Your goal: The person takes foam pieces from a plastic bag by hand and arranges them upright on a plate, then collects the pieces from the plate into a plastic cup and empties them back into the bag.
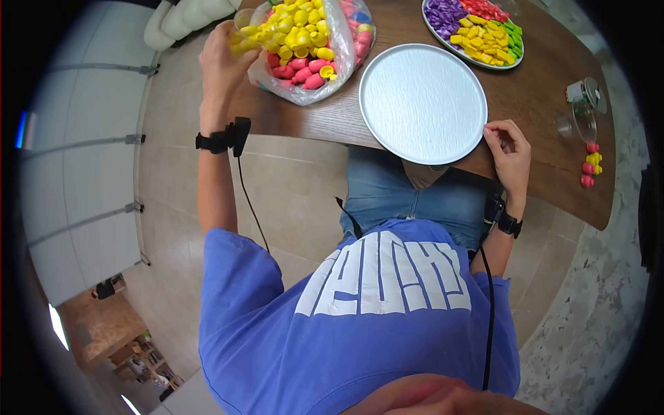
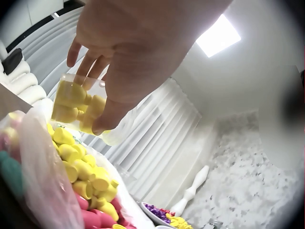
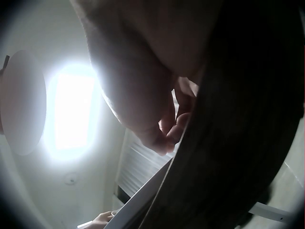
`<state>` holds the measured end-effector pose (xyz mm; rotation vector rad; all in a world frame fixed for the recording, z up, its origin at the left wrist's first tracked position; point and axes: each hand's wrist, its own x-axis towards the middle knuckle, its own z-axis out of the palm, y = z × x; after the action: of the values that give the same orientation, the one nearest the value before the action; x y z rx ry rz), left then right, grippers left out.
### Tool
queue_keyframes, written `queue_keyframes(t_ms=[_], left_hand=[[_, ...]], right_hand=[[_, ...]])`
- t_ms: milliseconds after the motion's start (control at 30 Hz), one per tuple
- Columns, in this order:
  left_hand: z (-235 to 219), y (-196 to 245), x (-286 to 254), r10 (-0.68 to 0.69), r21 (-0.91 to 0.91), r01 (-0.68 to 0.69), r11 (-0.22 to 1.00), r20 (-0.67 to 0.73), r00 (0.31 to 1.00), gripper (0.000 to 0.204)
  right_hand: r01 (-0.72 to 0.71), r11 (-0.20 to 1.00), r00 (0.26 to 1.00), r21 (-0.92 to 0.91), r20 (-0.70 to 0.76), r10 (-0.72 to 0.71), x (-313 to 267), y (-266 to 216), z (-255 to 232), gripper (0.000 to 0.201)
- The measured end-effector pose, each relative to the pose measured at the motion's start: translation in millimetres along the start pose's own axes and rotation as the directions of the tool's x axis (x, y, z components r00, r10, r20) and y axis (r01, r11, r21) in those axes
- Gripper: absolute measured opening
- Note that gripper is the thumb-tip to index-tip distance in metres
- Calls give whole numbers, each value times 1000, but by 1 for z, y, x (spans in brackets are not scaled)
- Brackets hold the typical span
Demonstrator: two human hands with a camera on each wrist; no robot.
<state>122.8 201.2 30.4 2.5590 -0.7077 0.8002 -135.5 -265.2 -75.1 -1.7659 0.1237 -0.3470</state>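
My left hand [image 1: 220,59] grips a clear plastic cup [image 2: 71,102] holding several yellow pieces, up beside the mouth of a plastic bag. Thumb and fingers lie on opposite sides of the cup in the left wrist view. The open clear bag [image 1: 299,95] is filled with small rounded yellow pieces [image 1: 302,38] on top and pink ones [image 1: 313,81] below. My right hand [image 1: 512,153] rests at the table's near edge, its fingers loosely curled and its fingertips right by the rim of a round white tray [image 1: 423,104]. Nothing shows in that hand.
Beyond the tray stands a plate [image 1: 523,62] of purple, red, yellow and green pieces. To the right are a clear cup [image 1: 584,123], a small jar [image 1: 575,92] and a short row of pink and yellow pieces [image 1: 588,168]. A second bag [image 1: 363,41] adjoins the first.
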Motion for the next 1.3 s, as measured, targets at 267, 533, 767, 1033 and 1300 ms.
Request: queue_keyframes(t_ms=[267, 533, 767, 1033, 1300], left_hand=[[6, 16, 9, 72, 304, -100, 947, 102, 992, 70], [6, 20, 20, 191, 389, -210, 897, 87, 978, 68], [3, 30, 29, 208, 362, -212, 908, 50, 977, 55], [0, 42, 27, 106, 257, -82, 963, -81, 991, 62], [4, 73, -8, -188, -562, 129, 817, -48, 981, 64]], right_hand=[[13, 997, 1000, -72, 4, -13, 0, -4, 0, 7], [13, 995, 1000, -99, 9, -12, 0, -5, 1, 7], [19, 995, 1000, -94, 3, -18, 0, -5, 2, 7], [19, 995, 1000, -93, 0, -19, 1, -4, 2, 7], [22, 990, 999, -137, -31, -26, 0, 0, 0, 9]])
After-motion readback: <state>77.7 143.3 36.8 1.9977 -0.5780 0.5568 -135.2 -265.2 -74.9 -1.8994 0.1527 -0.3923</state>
